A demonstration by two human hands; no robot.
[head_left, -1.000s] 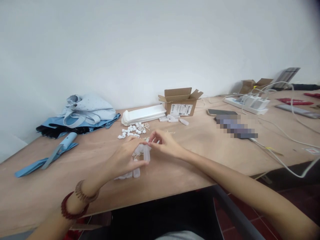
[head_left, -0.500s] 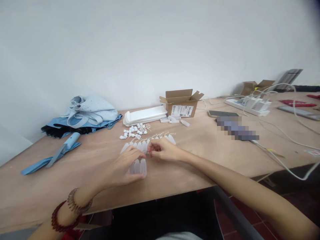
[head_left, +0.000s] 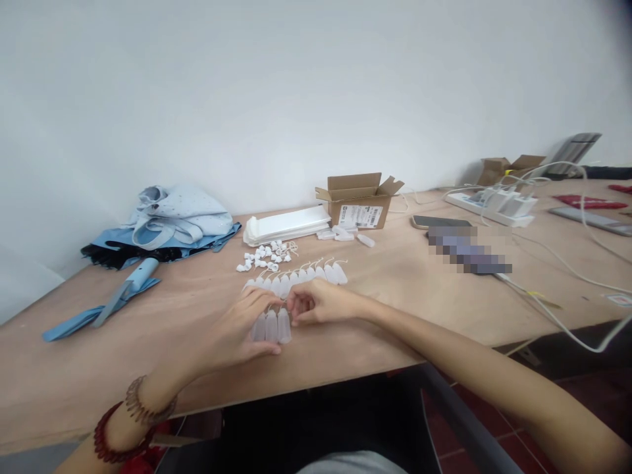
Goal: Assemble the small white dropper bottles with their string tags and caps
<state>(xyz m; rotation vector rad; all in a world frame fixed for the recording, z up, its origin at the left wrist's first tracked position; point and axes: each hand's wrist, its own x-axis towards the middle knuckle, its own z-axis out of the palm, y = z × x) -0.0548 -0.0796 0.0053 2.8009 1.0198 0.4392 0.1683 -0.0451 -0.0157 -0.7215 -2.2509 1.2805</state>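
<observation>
Small translucent plastic bottles [head_left: 271, 326] form a short front row on the table. My left hand [head_left: 247, 322] reaches around this row from the left, its fingers above the tops and its thumb apart below the bases. My right hand [head_left: 318, 301] is closed at the right end of the row, fingers curled and pressed together by the top of the rightmost bottle; what they hold is hidden. Behind my hands lies a longer row of similar bottles with string loops [head_left: 316, 271]. Beyond it is a loose pile of white caps [head_left: 266, 255].
An open cardboard box [head_left: 359, 201], a white flat packet [head_left: 289, 225] and loose clear bottles [head_left: 344, 234] stand near the wall. Left are a light blue bag [head_left: 178, 216] and a folded blue umbrella [head_left: 138, 280]. Right are a dark phone [head_left: 439, 222], a power strip [head_left: 494, 209] and cables.
My right hand has come down and slightly left, close to the front row's rightmost bottle. My left thumb and fingers have drawn back a little leftward. More of the back row shows.
</observation>
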